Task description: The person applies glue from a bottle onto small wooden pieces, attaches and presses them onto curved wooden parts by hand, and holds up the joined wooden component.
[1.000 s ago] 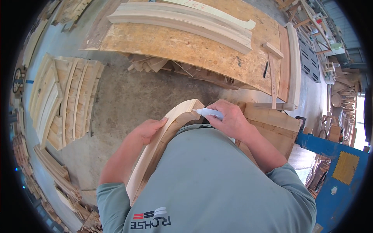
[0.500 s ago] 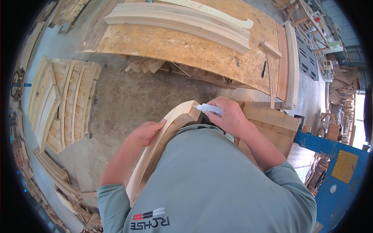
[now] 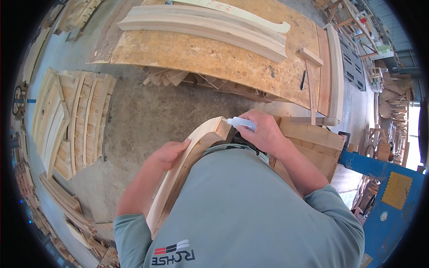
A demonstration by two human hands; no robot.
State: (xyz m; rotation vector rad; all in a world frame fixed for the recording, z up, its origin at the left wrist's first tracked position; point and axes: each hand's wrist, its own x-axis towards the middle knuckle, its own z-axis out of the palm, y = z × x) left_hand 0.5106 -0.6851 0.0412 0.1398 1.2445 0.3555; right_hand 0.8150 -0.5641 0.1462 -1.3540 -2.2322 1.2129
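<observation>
A long, curved piece of pale wood [image 3: 183, 154] leans against my body, its thick curved end pointing up and away from me. My left hand [image 3: 172, 153] is closed around its left edge, below the curve. In my right hand [image 3: 263, 131] is a small white squeeze bottle [image 3: 242, 123] with a narrow nozzle. The bottle lies nearly level, and its tip is at the cut end face of the wood. Whether it touches the wood, and whether anything comes out, is too small to make out.
Ahead is a worn wooden workbench [image 3: 178, 51] bearing long moulded boards [image 3: 201, 32], a small wood block [image 3: 311, 57] and a dark pen-like tool [image 3: 303, 80]. Curved wooden parts [image 3: 80, 116] are stacked at left. A wooden box [image 3: 308, 145] and blue metal machine [image 3: 384, 192] stand at right.
Both hands keep their holds, and the bottle tip stays at the wood's end. The view has shifted very slightly; little else differs.
</observation>
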